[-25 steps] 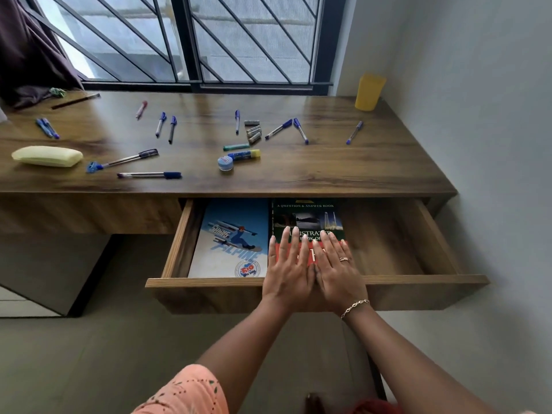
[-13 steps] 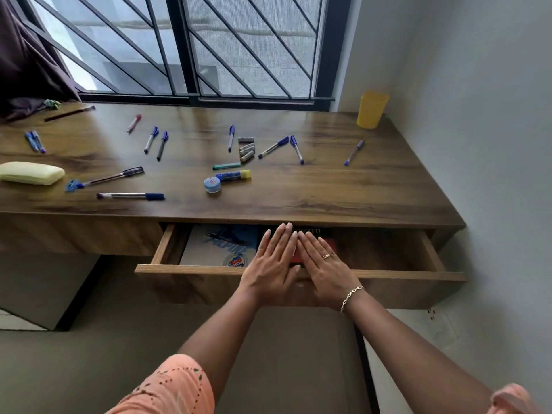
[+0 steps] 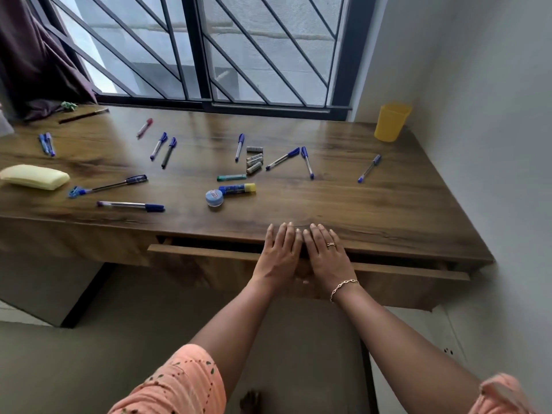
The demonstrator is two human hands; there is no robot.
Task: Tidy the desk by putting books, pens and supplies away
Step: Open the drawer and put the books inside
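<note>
Our flat hands on the drawer front

Our left hand (image 3: 279, 258) and right hand (image 3: 327, 259) lie side by side, fingers straight and gripping nothing, on the top edge of the drawer (image 3: 209, 253), which shows only a narrow gap. Beyond the drawer, pens (image 3: 131, 206) lie scattered on the desk (image 3: 373, 210).

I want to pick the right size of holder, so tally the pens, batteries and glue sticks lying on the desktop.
Pens: 11
Batteries: 3
Glue stick: 1
Total: 15
</note>
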